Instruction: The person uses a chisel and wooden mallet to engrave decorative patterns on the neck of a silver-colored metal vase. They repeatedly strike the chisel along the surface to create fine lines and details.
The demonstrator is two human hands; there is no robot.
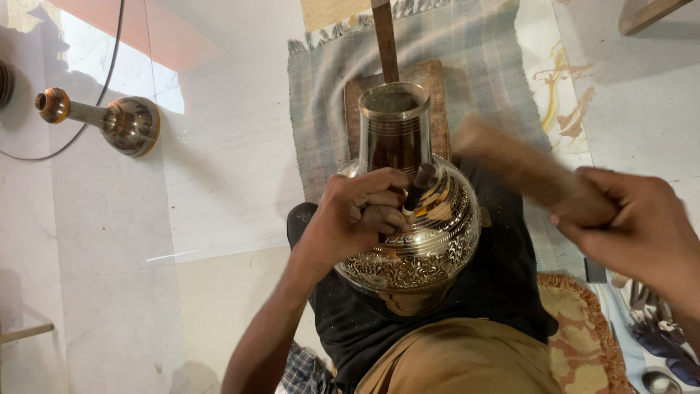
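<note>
A round engraved brass vase (415, 241) with a tall cylindrical neck lies in my lap on a black cloth (503, 284). My left hand (361, 211) rests on its shoulder, fingers closed around a short dark chisel (419, 186) whose tip touches the metal. My right hand (642, 226) grips a wooden mallet (525, 171), blurred by motion, held above and right of the chisel.
A wooden block (436, 102) on a grey woven mat (474, 58) lies under the vase's neck. Another brass piece (117, 120) lies on the pale tiled floor at left, near a black cable (87, 117). Small tools (656, 321) sit at lower right beside a fringed cushion (583, 343).
</note>
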